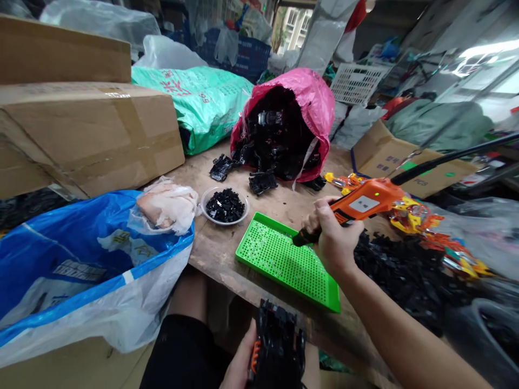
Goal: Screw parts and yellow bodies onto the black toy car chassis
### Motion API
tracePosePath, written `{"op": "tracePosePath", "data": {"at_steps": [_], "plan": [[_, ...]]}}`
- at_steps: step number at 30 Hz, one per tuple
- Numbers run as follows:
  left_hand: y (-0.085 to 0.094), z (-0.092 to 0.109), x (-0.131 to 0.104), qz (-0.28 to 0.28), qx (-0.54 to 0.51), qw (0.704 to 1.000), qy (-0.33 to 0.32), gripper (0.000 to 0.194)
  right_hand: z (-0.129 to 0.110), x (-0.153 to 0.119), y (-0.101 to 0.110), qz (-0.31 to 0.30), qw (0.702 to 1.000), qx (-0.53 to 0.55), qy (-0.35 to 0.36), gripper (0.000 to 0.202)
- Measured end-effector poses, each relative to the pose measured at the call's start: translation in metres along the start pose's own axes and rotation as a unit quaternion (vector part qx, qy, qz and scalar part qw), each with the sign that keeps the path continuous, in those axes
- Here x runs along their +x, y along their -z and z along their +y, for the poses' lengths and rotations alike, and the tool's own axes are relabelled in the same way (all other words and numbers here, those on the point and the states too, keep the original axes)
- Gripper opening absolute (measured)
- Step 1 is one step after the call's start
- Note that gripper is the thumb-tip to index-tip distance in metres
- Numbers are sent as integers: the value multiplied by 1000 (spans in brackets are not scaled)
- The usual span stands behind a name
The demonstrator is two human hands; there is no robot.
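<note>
My right hand (334,237) is wrapped round an orange and black power screwdriver (365,201), whose dark tip is over the green perforated tray (292,265). Small shiny pieces, too small to make out singly, lie in that tray. At the bottom centre my left hand (242,359) grips a black plastic part (281,346) with an orange piece on its left side, below the table's front edge. Behind the tray's left end stands a clear round bowl (245,215) of small black pieces.
A pink sack (320,102) spills black parts onto the table (221,265). Black pieces (405,265) and orange-yellow parts (417,216) are heaped at the right. A blue-lined bag (133,270) and cardboard boxes (93,135) stand left, a green sack (211,97) behind.
</note>
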State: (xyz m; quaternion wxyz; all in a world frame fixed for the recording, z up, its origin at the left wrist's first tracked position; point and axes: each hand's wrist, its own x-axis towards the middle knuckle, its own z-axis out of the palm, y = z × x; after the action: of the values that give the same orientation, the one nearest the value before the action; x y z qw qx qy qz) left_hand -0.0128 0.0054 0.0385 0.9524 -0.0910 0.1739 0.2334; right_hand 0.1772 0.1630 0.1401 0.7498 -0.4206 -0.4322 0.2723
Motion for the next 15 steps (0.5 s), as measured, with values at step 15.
{"op": "tracePosePath", "data": {"at_steps": [15], "plan": [[-1, -10, 9, -31, -45, 998, 29, 77, -89, -95, -8, -99, 987, 13, -126, 23]]}}
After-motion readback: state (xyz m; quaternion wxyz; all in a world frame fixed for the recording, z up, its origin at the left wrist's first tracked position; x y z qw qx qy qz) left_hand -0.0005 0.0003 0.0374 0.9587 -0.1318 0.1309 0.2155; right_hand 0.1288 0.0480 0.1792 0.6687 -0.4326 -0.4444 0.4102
